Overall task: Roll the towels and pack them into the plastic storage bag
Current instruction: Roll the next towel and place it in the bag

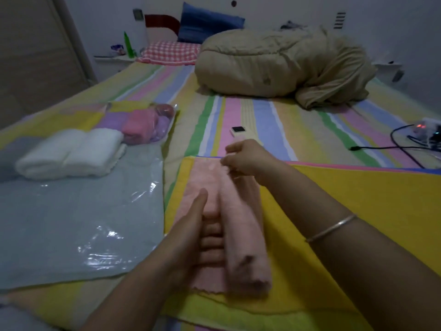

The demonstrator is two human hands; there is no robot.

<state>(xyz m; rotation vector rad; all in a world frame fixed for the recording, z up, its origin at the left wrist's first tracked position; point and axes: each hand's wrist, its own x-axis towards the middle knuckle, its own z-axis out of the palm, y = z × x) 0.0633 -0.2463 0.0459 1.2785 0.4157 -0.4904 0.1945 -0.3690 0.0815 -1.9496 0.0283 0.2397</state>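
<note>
Head: left hand (196, 235) flat on pink towel (242, 237), right hand (248, 161) pinching it; remote (238, 132) just beyond.

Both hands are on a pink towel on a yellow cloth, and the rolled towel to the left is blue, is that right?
No. The head view shows the rolled towel on the left is white, not blue. The pink towel does lie on the yellow cloth, with the left hand and right hand on it.

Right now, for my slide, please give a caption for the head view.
Left hand presses and right hand pinches a half-rolled pink towel on a yellow cloth, beside a plastic storage bag.
</note>
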